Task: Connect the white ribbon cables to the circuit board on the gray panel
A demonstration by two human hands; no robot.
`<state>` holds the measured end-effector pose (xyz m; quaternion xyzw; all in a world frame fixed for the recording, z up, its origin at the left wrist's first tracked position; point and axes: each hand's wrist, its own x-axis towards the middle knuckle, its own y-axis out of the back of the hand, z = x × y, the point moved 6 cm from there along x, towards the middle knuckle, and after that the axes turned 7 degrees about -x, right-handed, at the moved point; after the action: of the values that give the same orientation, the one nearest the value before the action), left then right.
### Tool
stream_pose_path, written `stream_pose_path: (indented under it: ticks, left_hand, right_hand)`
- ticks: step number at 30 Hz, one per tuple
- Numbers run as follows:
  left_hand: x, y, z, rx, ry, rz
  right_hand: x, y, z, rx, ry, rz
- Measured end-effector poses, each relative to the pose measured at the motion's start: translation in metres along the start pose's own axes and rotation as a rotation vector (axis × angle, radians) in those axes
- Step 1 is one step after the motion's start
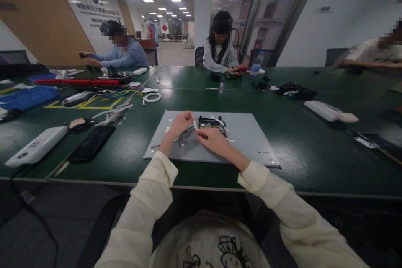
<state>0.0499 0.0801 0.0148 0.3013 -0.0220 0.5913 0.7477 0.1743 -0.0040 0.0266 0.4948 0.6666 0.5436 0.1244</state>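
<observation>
A flat grey panel (248,138) lies on the green table before me, with a green circuit board (212,123) and black parts near its far middle. Over the panel, my left hand (182,122) pinches the upper end of a short white strip (195,124). My right hand (213,139) is closed at the strip's lower end, just in front of the board. Grey cables (185,135) run across the panel below my left hand. Other white strips (221,123) lie over the board's right side.
To the left are a white power bank (37,146), a black phone (91,144), a blue tray (28,97) and a coiled white cable (153,97). Another white device (326,111) lies right. Across the table sit a person in blue (125,52) and another person (216,52) beside a bottle (257,63).
</observation>
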Motion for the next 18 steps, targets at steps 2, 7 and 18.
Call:
stream_pose_path:
  ticks: [2, 7, 18]
  left_hand:
    - [0.0, 0.0, 0.0, 0.005, -0.001, -0.003]
    - [0.002, 0.003, -0.004, 0.041, -0.002, 0.031]
    - [0.001, 0.003, -0.016, 0.008, 0.04, -0.026]
  right_hand:
    - [0.0, 0.0, -0.002, -0.005, 0.019, 0.0]
    - [-0.002, -0.004, -0.008, 0.007, 0.095, -0.079]
    - [-0.006, -0.008, -0.018, -0.029, 0.262, -0.055]
